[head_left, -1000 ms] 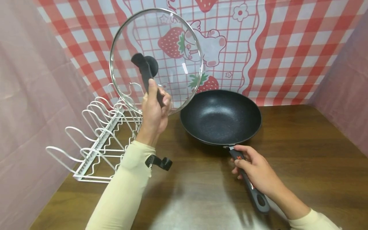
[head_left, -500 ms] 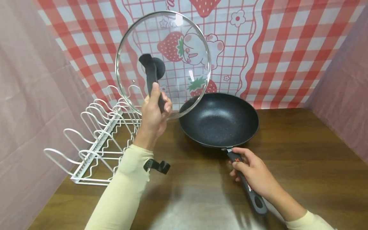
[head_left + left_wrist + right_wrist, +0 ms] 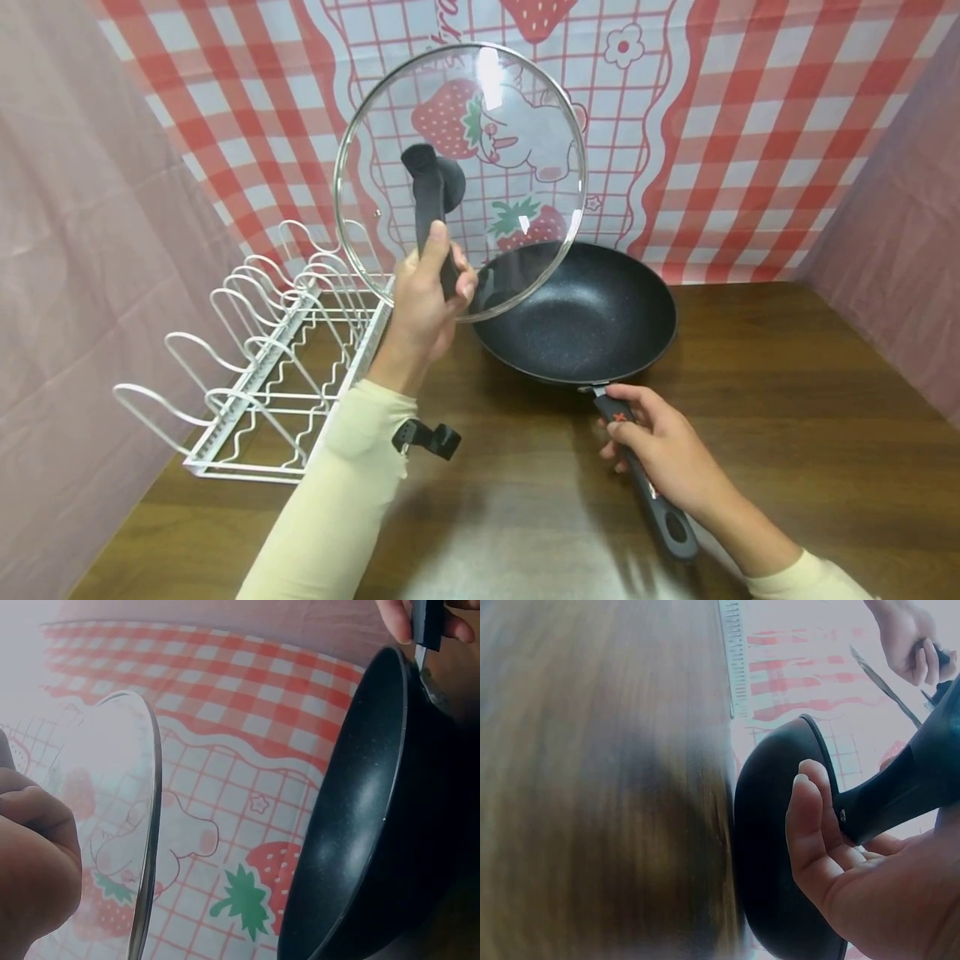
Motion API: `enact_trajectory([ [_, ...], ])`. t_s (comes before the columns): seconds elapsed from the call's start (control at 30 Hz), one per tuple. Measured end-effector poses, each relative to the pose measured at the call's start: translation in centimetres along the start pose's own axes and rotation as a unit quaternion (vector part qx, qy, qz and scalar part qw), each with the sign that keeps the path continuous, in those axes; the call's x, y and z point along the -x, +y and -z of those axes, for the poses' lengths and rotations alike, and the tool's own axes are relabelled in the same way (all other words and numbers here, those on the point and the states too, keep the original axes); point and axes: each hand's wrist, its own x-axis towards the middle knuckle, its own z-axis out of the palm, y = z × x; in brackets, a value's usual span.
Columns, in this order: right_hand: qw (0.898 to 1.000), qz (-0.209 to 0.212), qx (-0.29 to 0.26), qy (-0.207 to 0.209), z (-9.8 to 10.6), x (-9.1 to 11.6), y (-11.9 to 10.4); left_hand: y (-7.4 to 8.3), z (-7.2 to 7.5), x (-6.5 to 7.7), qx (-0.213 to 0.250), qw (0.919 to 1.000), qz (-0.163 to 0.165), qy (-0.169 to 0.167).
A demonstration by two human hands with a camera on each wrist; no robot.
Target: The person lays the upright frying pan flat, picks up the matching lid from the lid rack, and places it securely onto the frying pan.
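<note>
My left hand (image 3: 430,292) grips the black handle of a round glass lid (image 3: 517,167), which is raised and tilted so its face stands nearly upright. In the head view the lid's lower right edge overlaps the far left part of a black wok (image 3: 577,325). The wok rests on the table. My right hand (image 3: 663,446) holds the wok's dark grey handle (image 3: 663,508) near the rim. In the left wrist view the lid's metal rim (image 3: 154,810) stands apart from the wok (image 3: 360,802). The right wrist view shows my right fingers (image 3: 810,817) around the handle, beneath the wok's side.
A white wire rack (image 3: 255,400) with several upright loops stands on the wooden table (image 3: 787,442) at the left. A red checked cloth (image 3: 787,125) hangs behind the wok. Pink curtains (image 3: 67,250) close off both sides.
My left hand has moved right and slightly down with the lid, bringing its edge across the wok in the head view. The right hand and wok stay almost where they were.
</note>
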Motion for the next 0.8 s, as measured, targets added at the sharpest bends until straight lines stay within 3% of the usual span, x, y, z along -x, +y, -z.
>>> enact_trajectory([
  [0.3, 1.0, -0.015, -0.012, 0.004, 0.0, 0.0, -0.1, -0.9, -0.6, 0.3, -0.014, 0.9993, 0.034, 0.001],
  [0.8, 1.0, -0.016, -0.004, 0.007, 0.0, -0.1, 0.0, -2.3, -1.0, 0.6, -0.03, 0.9976, 0.062, -0.011],
])
